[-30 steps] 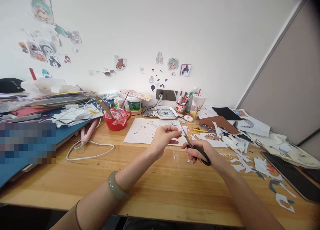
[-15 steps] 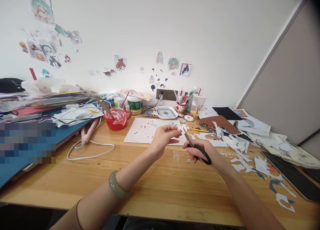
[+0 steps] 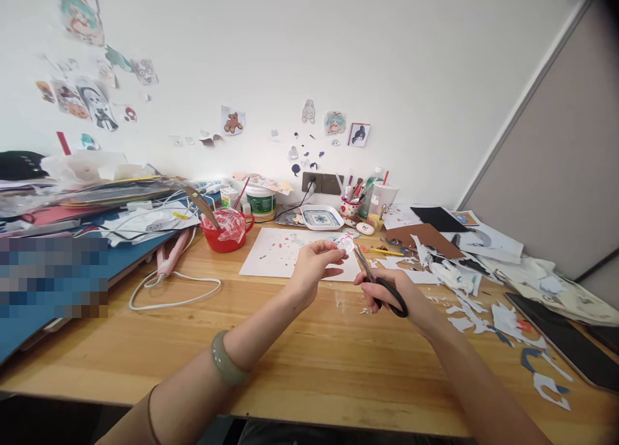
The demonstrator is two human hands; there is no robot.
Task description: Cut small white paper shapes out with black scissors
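Note:
Between the thumb and fingers of my left hand point(image 3: 316, 264) is a small paper cutout point(image 3: 347, 242), white with red lines. My right hand point(image 3: 387, 290) is closed around the black handles of a pair of scissors point(image 3: 366, 264). Their blades point up and away, just right of the cutout. Whether the blades touch the paper I cannot tell. Below and beyond both hands lies a white sheet point(image 3: 271, 251) scattered with small coloured pieces. Tiny paper scraps point(image 3: 363, 311) rest on the wooden table point(image 3: 309, 361) under the scissors.
A red cup point(image 3: 225, 235) with crumpled plastic stands left of the sheet. Behind sit a patterned square dish point(image 3: 322, 218) and a pen cup point(image 3: 351, 206). Paper offcuts point(image 3: 471, 313) and a black tablet-like slab point(image 3: 561, 342) lie at right. A pink corded tool point(image 3: 173, 255) lies left.
My left hand has shifted slightly left, and the cutout in it now shows more of its face, turned beside the scissors. The right hand has barely moved.

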